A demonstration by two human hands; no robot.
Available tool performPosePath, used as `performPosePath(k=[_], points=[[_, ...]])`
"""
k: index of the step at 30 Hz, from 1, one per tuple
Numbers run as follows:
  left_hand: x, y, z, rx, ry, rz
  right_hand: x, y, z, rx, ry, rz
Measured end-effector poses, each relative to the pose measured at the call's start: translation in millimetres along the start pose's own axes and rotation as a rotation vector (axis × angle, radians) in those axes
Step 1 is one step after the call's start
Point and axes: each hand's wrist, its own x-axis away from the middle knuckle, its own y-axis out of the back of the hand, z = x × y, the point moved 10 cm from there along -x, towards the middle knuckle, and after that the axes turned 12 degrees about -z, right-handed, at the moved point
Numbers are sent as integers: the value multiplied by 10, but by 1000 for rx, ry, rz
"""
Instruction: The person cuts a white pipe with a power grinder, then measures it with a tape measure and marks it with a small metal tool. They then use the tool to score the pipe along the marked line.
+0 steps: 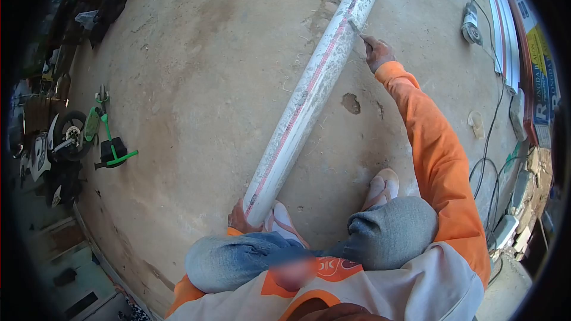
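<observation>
A long white pipe [315, 92] with a red printed line lies slantwise over the ground before me, its surface speckled grey along much of its length. My left hand [239, 217] is wrapped round the near end, beside my left foot; some of its fingers are hidden behind the pipe. Farther along, on the pipe's right side, my right hand [379, 53] is closed on a thin tool with a short grey head [355, 26]. That head overlaps the pipe's upper surface in this view; I cannot tell its exact kind.
An angle grinder [471, 27] with a cord lies at the upper right, near long metal sheets [502, 21]. A green scooter [107, 134] and a motorcycle [62, 137] are at the left. A hole [351, 103] marks the concrete. Black cable [485, 166] loops near stone blocks.
</observation>
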Motion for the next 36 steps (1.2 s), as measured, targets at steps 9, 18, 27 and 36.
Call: performPosePath(k=[9,18,27,36], points=[[325,-71,364,-32,-83,-33,1887,-449,1804,-298,339,552],[237,-161,146,-177,-55,-174,741,-283,720,-324,-14,142],[-9,-366,284,-169,5,-127,684,-142,479,-326,-163,38],[-12,-339,208,-160,4,-155,1253,-306,1161,-244,-19,322]])
